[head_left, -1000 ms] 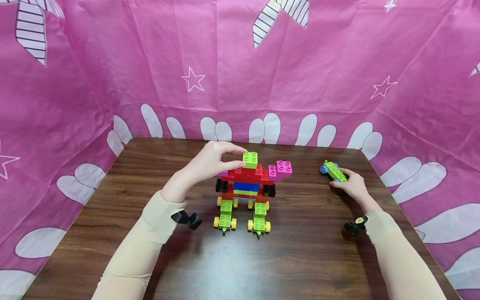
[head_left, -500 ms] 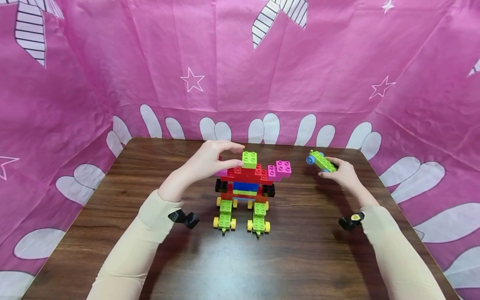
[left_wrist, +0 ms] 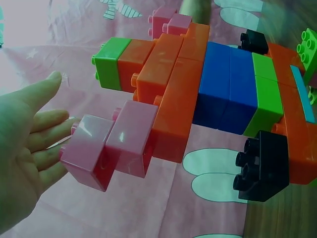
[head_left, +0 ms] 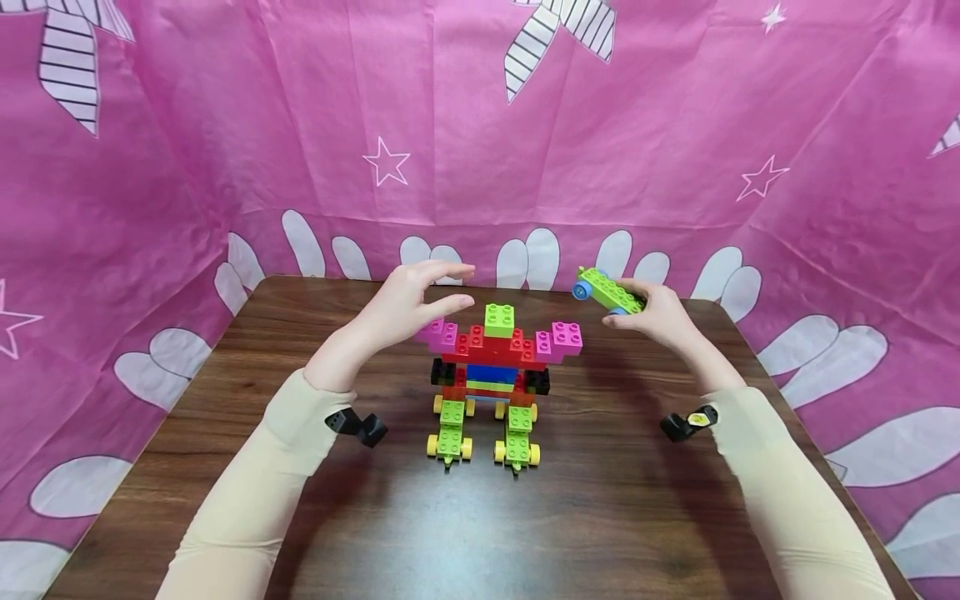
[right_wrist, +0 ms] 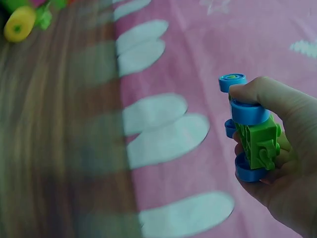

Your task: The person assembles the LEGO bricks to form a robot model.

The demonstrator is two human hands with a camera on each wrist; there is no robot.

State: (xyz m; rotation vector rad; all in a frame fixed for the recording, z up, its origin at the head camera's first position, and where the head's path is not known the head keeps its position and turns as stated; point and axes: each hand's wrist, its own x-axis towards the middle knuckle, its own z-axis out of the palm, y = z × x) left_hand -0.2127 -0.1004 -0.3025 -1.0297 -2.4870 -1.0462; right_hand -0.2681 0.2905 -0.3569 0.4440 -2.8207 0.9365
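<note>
A toy-brick figure [head_left: 491,354] stands upright mid-table, its red body topped by a lime brick [head_left: 499,320]. Pink bricks [head_left: 567,335] form its arms, and two lime wheeled bases with yellow wheels [head_left: 534,454] carry it. Beside the head, to its upper left, my left hand [head_left: 405,304] hovers with fingers extended and holds nothing; the left wrist view shows it behind the pink arm bricks [left_wrist: 131,134]. My right hand [head_left: 656,315] pinches a lime wheeled base with blue wheels [head_left: 611,292] in the air, right of the figure. The right wrist view shows thumb and fingers around its wheels [right_wrist: 250,113].
The dark wooden table [head_left: 480,533] carries the figure. A pink patterned cloth [head_left: 480,150] hangs behind the table and along both sides. Black wrist cameras [head_left: 358,427] stick out inward from both sleeves.
My right hand has lifted the blue-wheeled base off the table and brought it left toward the figure. My left hand has come away from the lime top brick, upward and left.
</note>
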